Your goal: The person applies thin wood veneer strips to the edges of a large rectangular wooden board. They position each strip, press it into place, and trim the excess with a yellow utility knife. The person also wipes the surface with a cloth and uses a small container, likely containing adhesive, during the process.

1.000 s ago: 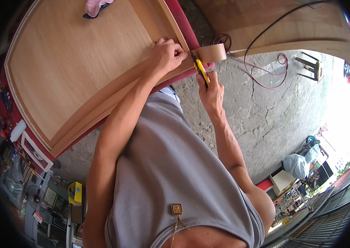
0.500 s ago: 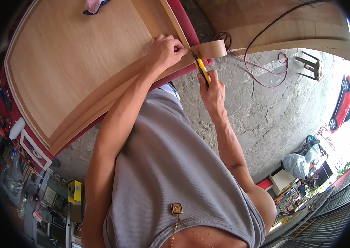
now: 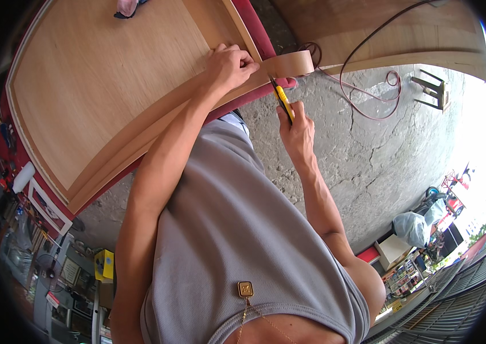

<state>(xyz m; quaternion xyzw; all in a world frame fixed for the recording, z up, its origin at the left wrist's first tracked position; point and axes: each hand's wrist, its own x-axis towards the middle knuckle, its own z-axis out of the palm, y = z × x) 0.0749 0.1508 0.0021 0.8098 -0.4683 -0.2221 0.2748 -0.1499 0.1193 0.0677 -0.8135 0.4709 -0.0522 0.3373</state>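
Note:
A wooden panel (image 3: 122, 74) with a raised frame lies in front of me, red fabric (image 3: 256, 28) along its outer side. My left hand (image 3: 232, 67) rests at the frame's near right corner, fingers curled, gripping a wood-coloured strip (image 3: 294, 64) that runs along the frame edge. The strip's free end curls out past the corner in a loop. My right hand (image 3: 298, 129) holds a yellow and black utility knife (image 3: 284, 98). Its blade points up toward the strip's underside, close beside the corner; whether it touches is unclear.
Below is a cracked concrete floor (image 3: 346, 166). A thin hose (image 3: 369, 117) coils there near a small wooden stool (image 3: 433, 92). A larger curved wooden piece (image 3: 380, 40) stands at the far right. Tools and a white roll (image 3: 23, 176) lie at the left.
My right hand and the knife have shifted slightly down and right, the blade tip drawing back a little from the strip. My left hand stays nearly in place. The red car outside has left view.

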